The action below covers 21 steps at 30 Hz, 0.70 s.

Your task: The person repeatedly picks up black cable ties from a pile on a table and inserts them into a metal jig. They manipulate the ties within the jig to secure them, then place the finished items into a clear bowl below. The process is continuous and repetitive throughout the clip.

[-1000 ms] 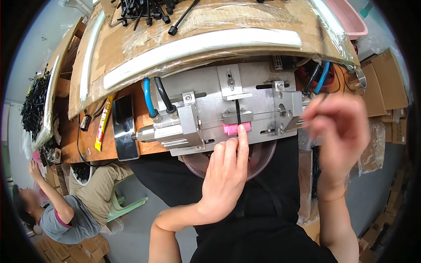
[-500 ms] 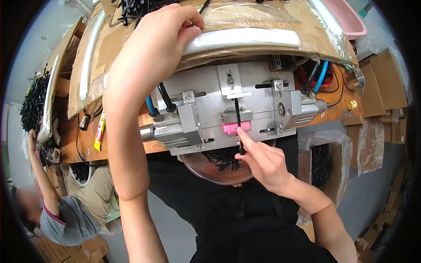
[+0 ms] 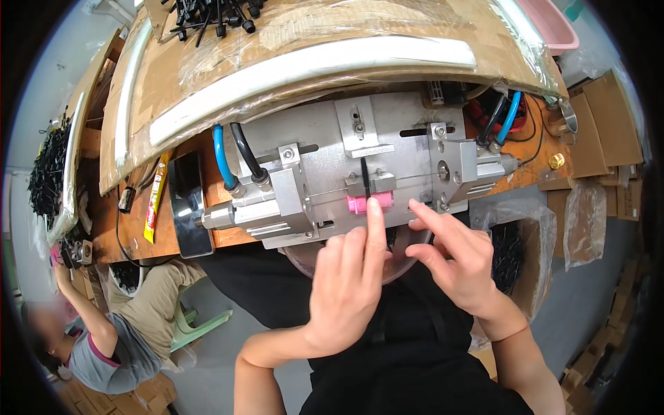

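A thin black rod [image 3: 365, 173] lies lengthwise across the metal fixture [image 3: 408, 149], over a bright pink block [image 3: 356, 205]. My left hand [image 3: 346, 287] reaches in from below, its index finger stretched onto the rod at the pink block. Its other fingers lie extended side by side, and its thumb is hidden. My right hand [image 3: 460, 263] hovers just right of the block, fingers apart, holding nothing. Behind both hands a clear bowl [image 3: 301, 259] shows in part beneath the fixture's front edge.
Metal cylinders with blue [image 3: 223, 155] and black hoses flank the fixture. A cardboard shelf [image 3: 311, 90] overhangs it, carrying black rods [image 3: 218, 14]. A phone [image 3: 190, 207] and yellow packet [image 3: 155, 200] lie left. Another person [image 3: 114, 346] sits at far left. Cartons [image 3: 609, 124] stand right.
My left hand has come down from the cardboard shelf to the rod at the pink block. My right hand has let go of the rod and shifted right, fingers spreading.
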### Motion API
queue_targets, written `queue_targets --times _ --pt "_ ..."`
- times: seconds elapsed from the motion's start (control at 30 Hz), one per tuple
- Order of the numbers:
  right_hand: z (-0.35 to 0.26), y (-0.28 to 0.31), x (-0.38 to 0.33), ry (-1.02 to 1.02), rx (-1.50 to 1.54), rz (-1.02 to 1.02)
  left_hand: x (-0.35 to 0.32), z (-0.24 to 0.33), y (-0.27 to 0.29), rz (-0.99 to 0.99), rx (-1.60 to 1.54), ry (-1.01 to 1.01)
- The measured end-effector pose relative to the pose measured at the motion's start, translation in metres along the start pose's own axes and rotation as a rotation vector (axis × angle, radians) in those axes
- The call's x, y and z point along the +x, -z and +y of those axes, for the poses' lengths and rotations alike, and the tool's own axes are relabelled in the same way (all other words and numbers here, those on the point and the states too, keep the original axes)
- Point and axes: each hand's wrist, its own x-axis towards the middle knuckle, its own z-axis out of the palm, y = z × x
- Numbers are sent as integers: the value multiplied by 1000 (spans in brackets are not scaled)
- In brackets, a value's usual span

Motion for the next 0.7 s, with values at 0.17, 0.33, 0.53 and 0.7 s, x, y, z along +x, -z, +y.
queue_targets --times 0.17,0.33,0.53,0.7 --pt "-1 2 0 -105 111 5 1 5 -16 -101 27 45" --pt "-1 7 4 -58 135 6 5 4 -10 -158 -24 45" --pt "11 39 43 260 -102 165 68 -21 34 -82 -35 -166" --pt "47 75 181 434 -516 386 244 -81 30 241 200 -338"
